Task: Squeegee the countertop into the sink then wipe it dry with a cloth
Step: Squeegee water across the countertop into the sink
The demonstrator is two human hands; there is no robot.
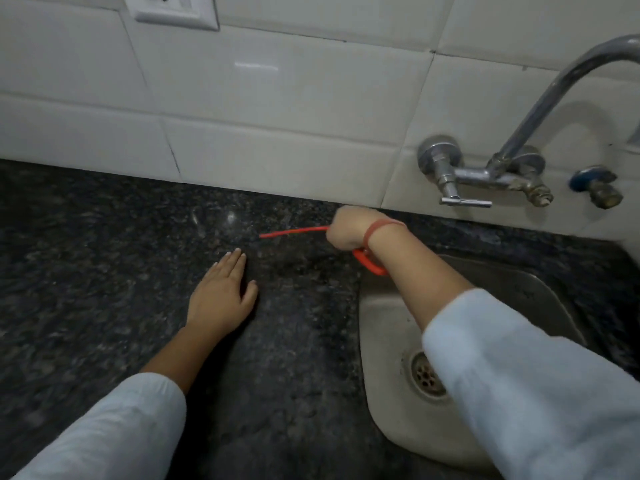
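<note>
A red squeegee (294, 232) is gripped in my right hand (348, 226) near the back of the dark speckled countertop (86, 271). Its thin blade edge points left along the counter, and its red handle loop shows below my wrist. My left hand (221, 296) lies flat on the counter with its fingers together, holding nothing. The steel sink (381, 323) lies to the right, with its drain partly hidden under my right sleeve. No cloth is in view.
A metal tap (526, 140) with a curved spout is mounted on the white tiled wall above the sink. A second small valve (594, 185) sits to its right. A wall socket (173, 10) is at the top left.
</note>
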